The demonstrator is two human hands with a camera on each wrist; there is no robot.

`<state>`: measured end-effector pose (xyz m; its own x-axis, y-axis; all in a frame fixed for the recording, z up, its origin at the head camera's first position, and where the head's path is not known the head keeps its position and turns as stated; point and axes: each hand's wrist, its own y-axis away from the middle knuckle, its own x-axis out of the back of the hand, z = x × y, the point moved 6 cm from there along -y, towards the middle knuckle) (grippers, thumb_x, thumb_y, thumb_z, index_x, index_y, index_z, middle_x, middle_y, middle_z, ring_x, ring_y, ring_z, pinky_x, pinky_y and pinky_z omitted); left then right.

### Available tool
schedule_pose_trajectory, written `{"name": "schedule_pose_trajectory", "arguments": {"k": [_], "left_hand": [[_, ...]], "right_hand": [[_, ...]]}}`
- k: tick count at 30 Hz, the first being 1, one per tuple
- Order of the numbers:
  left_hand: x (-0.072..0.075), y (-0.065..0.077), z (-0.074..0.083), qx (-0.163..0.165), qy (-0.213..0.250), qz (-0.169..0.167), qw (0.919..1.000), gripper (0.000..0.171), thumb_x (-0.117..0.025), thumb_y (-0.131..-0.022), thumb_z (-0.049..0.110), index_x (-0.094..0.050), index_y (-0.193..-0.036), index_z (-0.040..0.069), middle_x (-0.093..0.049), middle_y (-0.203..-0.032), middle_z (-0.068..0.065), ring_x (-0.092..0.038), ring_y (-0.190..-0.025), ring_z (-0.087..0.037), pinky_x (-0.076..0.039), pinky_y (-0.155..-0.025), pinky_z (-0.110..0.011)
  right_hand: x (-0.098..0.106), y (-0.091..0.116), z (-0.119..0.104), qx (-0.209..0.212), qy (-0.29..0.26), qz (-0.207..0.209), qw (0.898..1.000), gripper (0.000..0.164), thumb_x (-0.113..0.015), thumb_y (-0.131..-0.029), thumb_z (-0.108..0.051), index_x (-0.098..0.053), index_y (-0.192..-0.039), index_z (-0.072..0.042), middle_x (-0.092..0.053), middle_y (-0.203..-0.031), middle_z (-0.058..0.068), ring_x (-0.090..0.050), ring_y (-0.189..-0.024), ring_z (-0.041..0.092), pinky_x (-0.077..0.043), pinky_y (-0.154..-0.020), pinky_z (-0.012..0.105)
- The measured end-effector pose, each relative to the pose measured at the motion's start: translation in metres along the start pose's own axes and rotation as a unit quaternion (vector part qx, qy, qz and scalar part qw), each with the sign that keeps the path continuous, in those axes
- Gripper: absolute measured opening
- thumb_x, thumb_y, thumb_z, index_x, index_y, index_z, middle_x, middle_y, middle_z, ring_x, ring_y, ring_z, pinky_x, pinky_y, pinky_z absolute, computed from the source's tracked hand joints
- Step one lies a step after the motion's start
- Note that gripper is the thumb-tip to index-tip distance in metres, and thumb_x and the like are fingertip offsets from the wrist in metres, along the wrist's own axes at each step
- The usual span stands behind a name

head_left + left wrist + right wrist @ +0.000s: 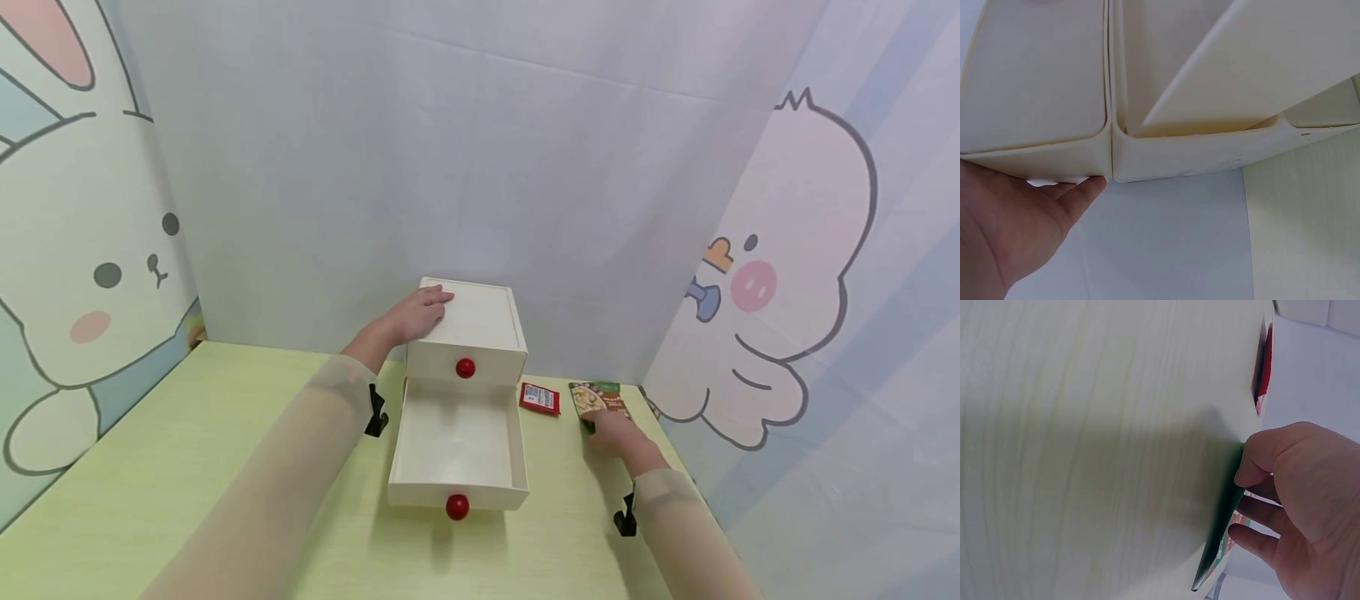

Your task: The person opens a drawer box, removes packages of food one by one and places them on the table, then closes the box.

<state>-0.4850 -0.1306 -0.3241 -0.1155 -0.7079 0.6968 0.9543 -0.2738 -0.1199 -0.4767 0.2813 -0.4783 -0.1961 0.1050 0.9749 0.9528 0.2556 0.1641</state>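
A small white drawer unit [480, 321] stands at the back of the table, its lower drawer [453, 442] pulled out and bare inside. The upper drawer, with a red knob [465, 367], is closed. On the unit's top left edge rests my left hand [416, 317]; in the left wrist view its fingers [1082, 197] lie along the side wall. To the right, my right hand [617, 433] pinches the near edge of a green and brown food packet [592, 398]. In the right wrist view the thumb [1257, 459] is on one side of the packet [1219, 534], fingers opposite.
A red packet [540, 398] with a white label lies between the drawer unit and the food packet. The pale wooden table [247, 417] meets a plain curtain [337, 167] behind and cartoon-printed curtains at both sides. A red knob [457, 507] fronts the lower drawer.
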Motion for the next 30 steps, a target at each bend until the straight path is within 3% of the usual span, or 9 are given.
{"name": "schedule_pose_trajectory", "arguments": {"k": [6, 14, 20, 26, 30], "left_hand": [[-0.001, 0.000, 0.000, -0.003, 0.001, 0.001, 1.0000, 0.059, -0.031, -0.115, 0.029, -0.044, -0.169, 0.012, -0.020, -0.185, -0.012, -0.011, -0.173, -0.038, -0.011, -0.140, -0.058], [-0.002, 0.000, -0.001, -0.004, 0.005, 0.002, 1.0000, 0.059, -0.032, -0.115, 0.029, -0.043, -0.170, 0.012, -0.020, -0.185, -0.012, -0.012, -0.173, -0.038, -0.011, -0.140, -0.058], [-0.002, 0.001, 0.000, -0.005, 0.011, 0.000, 0.9999, 0.058, -0.032, -0.115, 0.029, -0.043, -0.170, 0.012, -0.019, -0.185, -0.012, -0.011, -0.173, -0.038, -0.011, -0.140, -0.059], [-0.002, 0.001, 0.001, -0.006, 0.014, 0.001, 0.9999, 0.059, -0.031, -0.115, 0.028, -0.043, -0.170, 0.011, -0.019, -0.185, -0.013, -0.011, -0.173, -0.039, -0.011, -0.140, -0.059], [-0.001, 0.002, 0.001, -0.004, 0.019, 0.001, 0.9998, 0.058, -0.031, -0.115, 0.028, -0.042, -0.170, 0.011, -0.018, -0.185, -0.012, -0.011, -0.173, -0.039, -0.011, -0.140, -0.059]], "right_hand": [[0.007, 0.005, -0.001, 0.020, -0.002, 0.019, 1.000, 0.057, -0.068, -0.094, -0.003, -0.061, -0.151, 0.003, -0.067, -0.145, 0.031, -0.068, -0.129, 0.046, -0.054, -0.111, 0.065], [0.027, 0.019, -0.021, 0.079, 0.018, 0.069, 0.994, 0.044, -0.068, -0.098, -0.008, -0.067, -0.142, 0.002, -0.063, -0.146, 0.031, -0.063, -0.136, 0.051, -0.052, -0.113, 0.066], [0.045, 0.042, -0.056, 0.116, 0.026, 0.084, 0.989, 0.040, -0.068, -0.102, -0.013, -0.069, -0.141, -0.005, -0.066, -0.147, 0.025, -0.068, -0.131, 0.045, -0.057, -0.108, 0.062], [0.063, 0.072, -0.096, 0.146, 0.035, 0.103, 0.983, 0.035, -0.071, -0.104, -0.023, -0.074, -0.137, -0.013, -0.072, -0.136, 0.013, -0.074, -0.115, 0.031, -0.063, -0.100, 0.054], [0.072, 0.096, -0.122, 0.183, 0.028, 0.122, 0.975, 0.035, -0.072, -0.105, -0.025, -0.074, -0.139, -0.017, -0.074, -0.135, 0.010, -0.072, -0.122, 0.032, -0.062, -0.101, 0.055]]}}
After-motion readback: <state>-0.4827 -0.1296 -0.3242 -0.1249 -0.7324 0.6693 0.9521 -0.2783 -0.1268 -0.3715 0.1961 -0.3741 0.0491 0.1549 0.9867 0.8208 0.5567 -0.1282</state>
